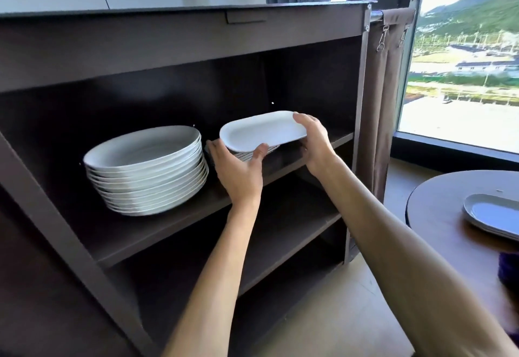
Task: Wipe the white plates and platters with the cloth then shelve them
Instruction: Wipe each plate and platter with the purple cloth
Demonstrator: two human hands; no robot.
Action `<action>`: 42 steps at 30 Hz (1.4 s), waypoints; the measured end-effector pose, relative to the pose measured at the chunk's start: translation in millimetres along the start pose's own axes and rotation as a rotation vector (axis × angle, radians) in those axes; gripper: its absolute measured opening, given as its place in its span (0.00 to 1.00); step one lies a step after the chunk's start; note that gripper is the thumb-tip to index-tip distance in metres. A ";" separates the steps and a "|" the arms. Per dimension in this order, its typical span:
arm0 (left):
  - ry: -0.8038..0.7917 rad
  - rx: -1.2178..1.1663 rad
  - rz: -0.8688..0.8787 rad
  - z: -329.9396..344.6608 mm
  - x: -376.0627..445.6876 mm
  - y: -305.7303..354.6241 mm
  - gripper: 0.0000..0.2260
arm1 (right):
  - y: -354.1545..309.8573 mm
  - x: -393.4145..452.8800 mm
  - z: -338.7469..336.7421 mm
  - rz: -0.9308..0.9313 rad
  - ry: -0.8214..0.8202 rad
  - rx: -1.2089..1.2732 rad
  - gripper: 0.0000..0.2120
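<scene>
We have a white oval platter [262,130] in both hands, held just above the upper shelf [157,226] of the dark cabinet [179,45], on its right-hand side. Our left hand [238,170] grips the near left end, thumb on the rim and fingers [214,150] curled underneath; our right hand [314,143] holds the far right end, its fingers wrapped over the edge. The platter sits slightly tilted and seems to hover over something ribbed or striped beneath it, perhaps earlier platters or a rack; we cannot tell which.

To the left on the same shelf stands a tall stack of white plates [146,171], well apart from the platter, so we judge the round plates largely shelved. This platter looks like one of the first of its kind to go in. At the right edge, on the round bench [438,210], more platters [491,216] wait in a low stack, so wiping and shelving are not finished; we judge the task somewhat past halfway.

We see no cloth anywhere. The waiting platters are cut off by the frame edge, so their count is unknown. A dark purple object [508,269] below the bench is also cropped and unclear. The lower shelf [280,233] is in shadow and the back of the cabinet is too dark to read.
</scene>
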State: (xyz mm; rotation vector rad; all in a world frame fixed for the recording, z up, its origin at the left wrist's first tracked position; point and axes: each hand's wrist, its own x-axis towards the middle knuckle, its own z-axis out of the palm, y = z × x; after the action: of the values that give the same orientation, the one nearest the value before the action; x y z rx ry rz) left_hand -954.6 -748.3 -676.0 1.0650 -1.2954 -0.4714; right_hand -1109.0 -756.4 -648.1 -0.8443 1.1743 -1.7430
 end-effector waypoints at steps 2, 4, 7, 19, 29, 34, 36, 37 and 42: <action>0.023 0.018 -0.041 -0.8 8.2 -5.5 0.34 | 2.5 11.1 11.8 -0.004 -0.009 -0.048 0.37; 0.063 0.019 -0.076 -0.5 13.0 -9.4 0.31 | 6.5 23.6 20.7 0.001 -0.027 -0.073 0.35; 0.112 0.030 -0.110 1.2 19.6 -10.8 0.29 | 16.2 41.6 29.6 0.001 -0.049 -0.096 0.35; 0.209 0.149 -0.219 16.7 33.6 -12.2 0.27 | 37.6 87.7 43.5 0.025 -0.053 -0.204 0.28; 0.256 0.200 -0.227 22.8 35.4 -10.6 0.26 | 45.6 102.9 48.9 -0.017 -0.024 -0.340 0.25; 0.229 0.240 -0.254 23.9 34.8 -10.0 0.26 | 46.7 107.3 48.7 -0.049 0.003 -0.433 0.22; 0.223 0.251 -0.262 23.3 34.8 -9.5 0.26 | 47.0 106.9 49.3 -0.055 0.001 -0.435 0.22; 0.220 0.265 -0.264 23.7 34.9 -9.9 0.26 | 47.4 107.2 49.1 -0.059 0.005 -0.430 0.22; 0.215 0.295 -0.292 23.5 34.4 -14.0 0.27 | 50.0 107.6 47.6 -0.083 0.016 -0.443 0.24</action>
State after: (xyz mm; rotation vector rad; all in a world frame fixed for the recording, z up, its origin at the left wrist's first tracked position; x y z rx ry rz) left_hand -963.5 -791.1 -671.2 1.5212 -1.0416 -0.3761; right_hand -1098.2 -881.6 -671.7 -1.1533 1.5874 -1.5774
